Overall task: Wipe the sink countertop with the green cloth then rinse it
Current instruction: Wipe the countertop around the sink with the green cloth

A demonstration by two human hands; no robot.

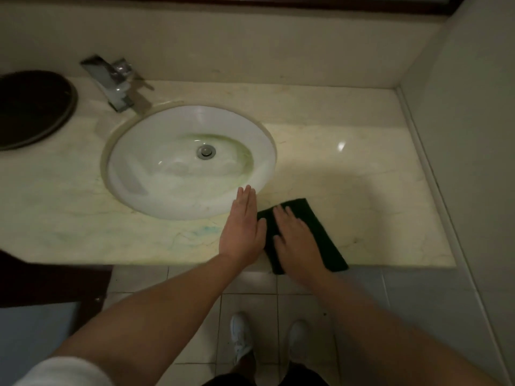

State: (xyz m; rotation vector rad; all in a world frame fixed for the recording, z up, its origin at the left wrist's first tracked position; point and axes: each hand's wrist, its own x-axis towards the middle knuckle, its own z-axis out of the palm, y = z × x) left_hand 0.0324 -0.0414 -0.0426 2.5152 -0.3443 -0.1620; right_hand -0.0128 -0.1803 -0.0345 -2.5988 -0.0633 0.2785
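Note:
The dark green cloth [315, 218] lies flat on the cream marble countertop [362, 190], just right of the sink and hanging slightly over the front edge. My right hand [295, 240] presses flat on top of the cloth, fingers spread. Beside it, my left hand [242, 229] rests flat on the counter with fingers straight and together, its fingertips at the rim of the white oval sink [156, 185]. It holds nothing. A chrome faucet [114, 82] stands behind the sink at the back left.
A dark round tray [30, 107] sits on the counter at the far left. A side wall [473, 135] closes the counter on the right. Faint green-blue streaks [200, 232] mark the marble left of my hands. Tiled floor and my white shoes [242, 335] lie below.

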